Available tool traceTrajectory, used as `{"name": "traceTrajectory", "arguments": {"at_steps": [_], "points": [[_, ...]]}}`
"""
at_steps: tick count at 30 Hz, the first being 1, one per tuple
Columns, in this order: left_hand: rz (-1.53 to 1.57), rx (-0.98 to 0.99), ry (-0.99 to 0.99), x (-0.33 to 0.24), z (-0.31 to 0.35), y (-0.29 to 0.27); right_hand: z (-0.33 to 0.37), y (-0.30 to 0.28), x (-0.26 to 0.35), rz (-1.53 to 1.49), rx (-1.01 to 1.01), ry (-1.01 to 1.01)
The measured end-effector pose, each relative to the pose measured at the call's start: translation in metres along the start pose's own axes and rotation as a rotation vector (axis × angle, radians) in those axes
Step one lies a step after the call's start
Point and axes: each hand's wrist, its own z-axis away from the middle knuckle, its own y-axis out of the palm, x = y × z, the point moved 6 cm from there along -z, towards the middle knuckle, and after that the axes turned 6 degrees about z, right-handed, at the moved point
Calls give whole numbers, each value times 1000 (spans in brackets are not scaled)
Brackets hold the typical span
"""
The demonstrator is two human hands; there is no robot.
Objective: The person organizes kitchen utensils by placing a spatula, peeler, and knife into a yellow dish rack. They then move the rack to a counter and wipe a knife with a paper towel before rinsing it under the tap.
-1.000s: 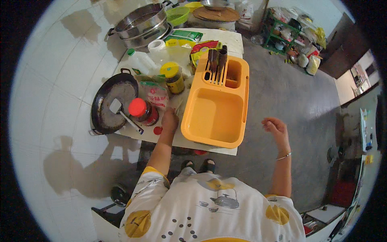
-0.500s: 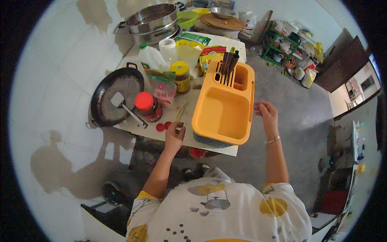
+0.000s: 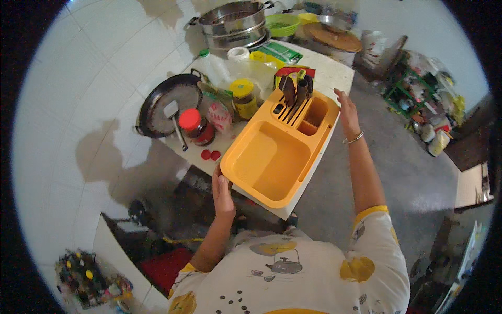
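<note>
An orange plastic organizer box, with one large basin and smaller compartments, sits on the white table at an angle. Dark-handled knives stand in its slotted far part. My left hand lies against its near left corner, fingers stretched along the side and partly hidden by the rim. Beside the far right corner is my right hand, fingers extended and close to the box's edge; whether they touch is unclear. Left of the box are a red-lidded jar, two small red caps and a yellow-lidded jar.
A black wok with a spatula is at the table's left. Behind stand a white jug, a steel steamer pot and a green basket. A cluttered green rack stands on the floor to the right.
The view has turned. My left hand has come to the box's near left corner and my right hand has moved farther up its right side. The box has turned clockwise and shifted inward on the table.
</note>
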Motion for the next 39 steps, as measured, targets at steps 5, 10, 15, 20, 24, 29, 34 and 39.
{"name": "traceTrajectory", "arguments": {"at_steps": [5, 10, 15, 20, 24, 29, 34, 39], "points": [[42, -131, 84, 4, 24, 26, -17, 15, -19, -32, 239, 22], [78, -252, 51, 7, 40, 55, -20, 33, -36, -337, 373, 137], [82, -163, 128, 4, 41, 61, -16, 36, -37, -401, 414, 193], [118, -115, 226, 10, 38, 60, -27, 31, -48, -317, 418, 141], [217, -125, 223, 9, 32, 71, -70, 23, -76, -26, 437, -189], [79, -266, 252, 28, 27, 42, -38, 40, -50, -356, 546, 9], [-11, -329, 130, -6, 42, 68, -31, 30, -39, -216, 622, -61], [88, -502, 52, -1, 35, 40, -23, 32, -24, -336, 843, 99]]}}
